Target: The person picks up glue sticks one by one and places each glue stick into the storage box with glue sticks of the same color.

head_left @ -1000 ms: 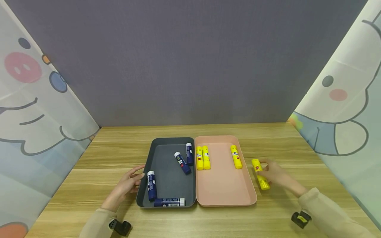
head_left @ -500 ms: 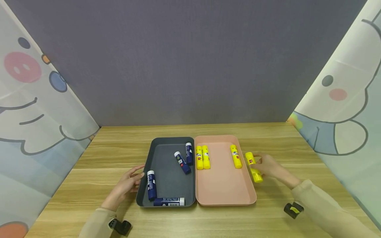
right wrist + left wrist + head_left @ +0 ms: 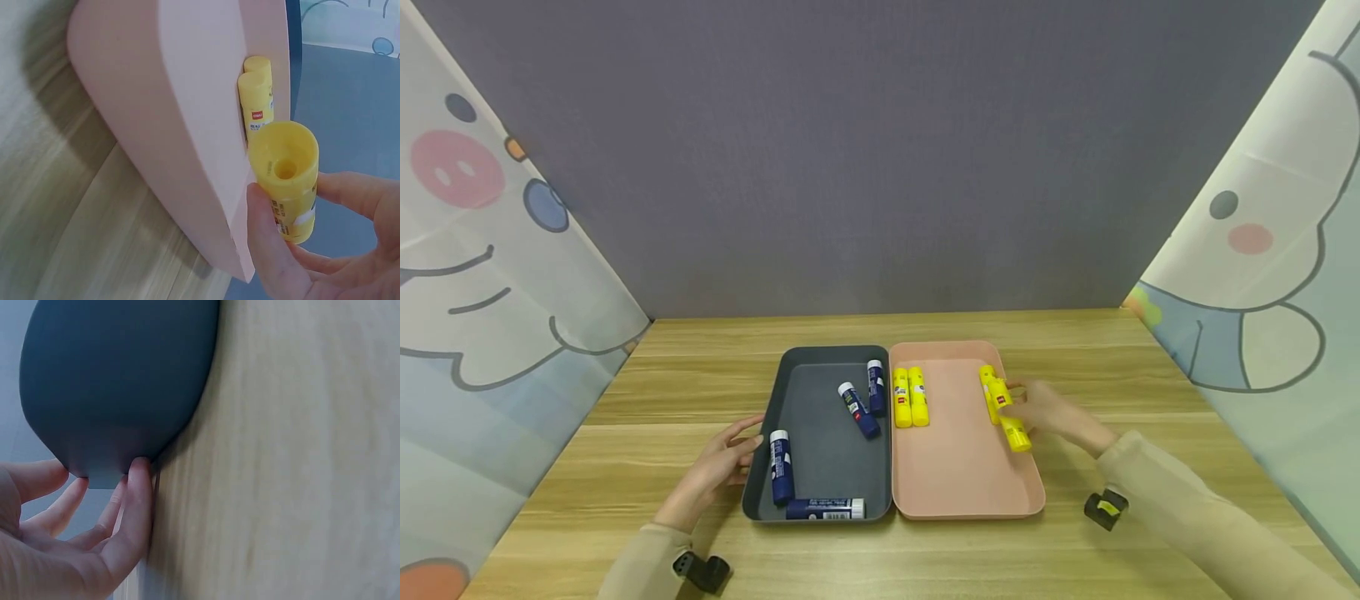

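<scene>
My right hand (image 3: pixel 1039 410) pinches a yellow glue stick (image 3: pixel 1011 419) over the right rim of the pink tray (image 3: pixel 958 483). In the right wrist view the held glue stick (image 3: pixel 287 178) shows its hollow round end, with thumb and fingers on opposite sides. It partly covers another yellow glue stick (image 3: pixel 987 377) lying in the tray. Two more yellow glue sticks (image 3: pixel 911 397) lie side by side along the tray's left wall. My left hand (image 3: pixel 722 458) touches the left outer wall of the dark grey tray (image 3: pixel 827 454); its fingertips rest against that wall in the left wrist view.
Several navy glue sticks with white caps lie in the grey tray, one (image 3: pixel 781 467) along its left wall and another (image 3: pixel 826 509) along the front. Both trays stand side by side on the wooden table (image 3: pixel 700 375). A grey panel (image 3: pixel 880 167) rises behind.
My right hand has moved left with the yellow glue stick, from beside the pink tray to over its right rim. The left hand and both trays have barely moved.
</scene>
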A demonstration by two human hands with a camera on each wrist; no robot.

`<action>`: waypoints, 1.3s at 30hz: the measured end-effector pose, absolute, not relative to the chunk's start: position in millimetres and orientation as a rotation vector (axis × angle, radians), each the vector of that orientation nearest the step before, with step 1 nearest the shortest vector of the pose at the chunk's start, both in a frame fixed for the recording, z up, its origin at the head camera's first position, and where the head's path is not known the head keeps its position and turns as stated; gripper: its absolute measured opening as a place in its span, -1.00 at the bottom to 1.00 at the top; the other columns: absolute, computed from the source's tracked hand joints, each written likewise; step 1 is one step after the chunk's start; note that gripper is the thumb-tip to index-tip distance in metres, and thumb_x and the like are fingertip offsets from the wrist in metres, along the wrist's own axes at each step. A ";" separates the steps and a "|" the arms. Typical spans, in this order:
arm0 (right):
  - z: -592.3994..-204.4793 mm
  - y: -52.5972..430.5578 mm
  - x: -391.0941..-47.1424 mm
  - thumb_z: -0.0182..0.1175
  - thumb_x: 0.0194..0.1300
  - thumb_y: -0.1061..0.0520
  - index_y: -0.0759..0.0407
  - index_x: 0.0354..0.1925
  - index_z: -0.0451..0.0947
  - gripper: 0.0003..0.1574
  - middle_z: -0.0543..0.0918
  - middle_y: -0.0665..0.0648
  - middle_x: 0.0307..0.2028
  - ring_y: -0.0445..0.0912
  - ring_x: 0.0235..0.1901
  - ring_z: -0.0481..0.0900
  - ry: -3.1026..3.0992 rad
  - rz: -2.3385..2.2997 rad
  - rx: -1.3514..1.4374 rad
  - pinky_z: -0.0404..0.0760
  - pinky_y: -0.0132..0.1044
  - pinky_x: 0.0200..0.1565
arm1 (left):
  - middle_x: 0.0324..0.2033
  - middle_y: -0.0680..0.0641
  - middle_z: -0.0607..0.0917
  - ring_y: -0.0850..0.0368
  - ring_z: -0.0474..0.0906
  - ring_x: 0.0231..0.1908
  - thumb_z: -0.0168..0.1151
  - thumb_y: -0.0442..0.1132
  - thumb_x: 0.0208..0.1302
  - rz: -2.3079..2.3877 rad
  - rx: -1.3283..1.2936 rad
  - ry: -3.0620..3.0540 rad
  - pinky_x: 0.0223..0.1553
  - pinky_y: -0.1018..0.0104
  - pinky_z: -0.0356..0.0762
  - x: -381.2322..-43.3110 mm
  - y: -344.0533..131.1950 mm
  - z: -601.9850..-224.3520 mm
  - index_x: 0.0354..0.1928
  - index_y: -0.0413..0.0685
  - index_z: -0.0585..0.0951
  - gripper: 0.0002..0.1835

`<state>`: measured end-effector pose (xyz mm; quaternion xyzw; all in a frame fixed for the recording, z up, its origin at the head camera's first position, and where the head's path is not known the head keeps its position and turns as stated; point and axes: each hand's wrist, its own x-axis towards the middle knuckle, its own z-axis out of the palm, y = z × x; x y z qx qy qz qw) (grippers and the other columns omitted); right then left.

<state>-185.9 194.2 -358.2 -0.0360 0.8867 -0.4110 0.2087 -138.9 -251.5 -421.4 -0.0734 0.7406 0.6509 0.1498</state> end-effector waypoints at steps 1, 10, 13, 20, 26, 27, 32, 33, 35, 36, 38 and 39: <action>-358.6 192.5 -187.1 0.11 0.13 0.22 0.58 0.18 0.02 -0.23 0.46 0.38 -0.25 -0.08 -0.52 0.54 2.464 -1.141 -0.107 0.57 -0.17 -0.47 | -0.37 0.01 0.54 0.27 0.46 -0.54 0.01 -0.25 0.27 1.872 -0.215 2.127 -0.42 0.23 0.51 -138.8 -251.2 -421.3 0.29 -0.22 0.11 -0.42; -365.7 177.4 -198.2 0.11 0.14 0.23 0.59 0.15 0.08 -0.28 0.42 0.46 -0.10 -0.11 -0.61 0.50 2.458 -1.074 -0.107 0.55 -0.20 -0.50 | -0.40 0.00 0.51 0.28 0.41 -0.58 -0.01 -0.27 0.28 1.878 -0.221 2.118 -0.47 0.27 0.48 -138.4 -250.7 -422.1 0.29 -0.22 0.10 -0.43; -368.5 173.0 -201.2 0.12 0.14 0.23 0.58 0.15 0.11 -0.29 0.48 0.37 -0.19 -0.11 -0.63 0.48 2.464 -1.033 -0.101 0.54 -0.21 -0.52 | -0.40 0.00 0.49 0.29 0.38 -0.60 -0.02 -0.29 0.28 1.883 -0.220 2.114 -0.48 0.29 0.47 -139.1 -250.8 -423.8 0.29 -0.22 0.10 -0.43; -373.1 161.9 -202.4 0.16 0.12 0.20 0.53 0.16 0.13 -0.27 0.47 0.29 -0.25 -0.06 -0.57 0.52 2.450 -0.984 -0.054 0.55 -0.20 -0.51 | -0.49 0.03 0.40 0.29 0.26 -0.62 -0.03 -0.29 0.29 1.873 -0.243 2.114 -0.52 0.33 0.40 -138.9 -250.5 -423.8 0.29 -0.20 0.11 -0.45; -378.0 155.2 -203.5 0.16 0.12 0.22 0.52 0.11 0.18 -0.34 0.41 0.35 -0.11 -0.05 -0.50 0.53 2.432 -0.989 -0.020 0.57 -0.17 -0.48 | -0.50 0.03 0.39 0.29 0.25 -0.63 -0.04 -0.29 0.29 1.872 -0.248 2.118 -0.54 0.35 0.38 -139.1 -250.3 -422.3 0.29 -0.20 0.11 -0.45; -378.6 154.6 -203.7 0.16 0.12 0.23 0.52 0.10 0.19 -0.35 0.42 0.35 -0.12 -0.05 -0.49 0.54 2.426 -0.996 -0.020 0.57 -0.16 -0.48 | -0.50 0.03 0.40 0.29 0.25 -0.63 -0.04 -0.29 0.29 1.874 -0.250 2.119 -0.54 0.35 0.38 -139.1 -250.2 -421.9 0.29 -0.20 0.11 -0.45; -380.7 153.5 -204.1 0.16 0.12 0.22 0.52 0.07 0.22 -0.39 0.46 0.32 -0.14 -0.07 -0.48 0.54 2.449 -0.982 -0.044 0.56 -0.19 -0.51 | -0.49 0.03 0.39 0.28 0.25 -0.62 -0.04 -0.30 0.29 1.872 -0.260 2.124 -0.54 0.35 0.37 -139.3 -249.4 -420.6 0.29 -0.19 0.12 -0.46; -381.3 153.2 -204.3 0.17 0.12 0.22 0.53 0.07 0.22 -0.38 0.46 0.32 -0.15 -0.07 -0.47 0.53 2.450 -0.978 -0.043 0.56 -0.20 -0.52 | -0.49 0.03 0.40 0.28 0.25 -0.62 -0.04 -0.30 0.29 1.868 -0.263 2.127 -0.54 0.34 0.38 -139.3 -249.3 -420.6 0.29 -0.20 0.12 -0.46; -382.1 152.2 -204.6 0.17 0.12 0.22 0.53 0.08 0.21 -0.37 0.47 0.31 -0.17 -0.07 -0.48 0.53 2.446 -0.976 -0.032 0.56 -0.20 -0.52 | -0.49 0.03 0.41 0.28 0.26 -0.62 -0.04 -0.30 0.29 1.863 -0.268 2.134 -0.54 0.33 0.39 -139.2 -249.1 -420.6 0.29 -0.20 0.12 -0.46; -382.7 151.4 -204.8 0.18 0.12 0.21 0.52 0.08 0.22 -0.36 0.47 0.29 -0.19 -0.07 -0.49 0.53 2.446 -0.970 -0.020 0.56 -0.21 -0.53 | -0.49 0.03 0.42 0.28 0.27 -0.62 -0.04 -0.30 0.29 1.861 -0.270 2.136 -0.54 0.33 0.39 -139.1 -248.9 -420.5 0.29 -0.20 0.12 -0.46; -383.7 150.2 -205.3 0.18 0.12 0.21 0.52 0.08 0.21 -0.36 0.47 0.26 -0.23 -0.07 -0.50 0.52 2.446 -0.953 -0.006 0.55 -0.22 -0.53 | -0.49 0.03 0.42 0.27 0.27 -0.62 -0.03 -0.30 0.29 1.862 -0.269 2.138 -0.54 0.33 0.40 -138.8 -248.7 -420.3 0.29 -0.20 0.12 -0.46; -384.1 149.6 -205.5 0.17 0.12 0.21 0.52 0.08 0.22 -0.37 0.47 0.25 -0.24 -0.07 -0.50 0.52 2.445 -0.950 0.002 0.55 -0.22 -0.53 | -0.50 0.03 0.41 0.27 0.27 -0.62 -0.02 -0.29 0.29 1.864 -0.267 2.139 -0.54 0.33 0.39 -138.9 -248.8 -420.6 0.29 -0.21 0.12 -0.45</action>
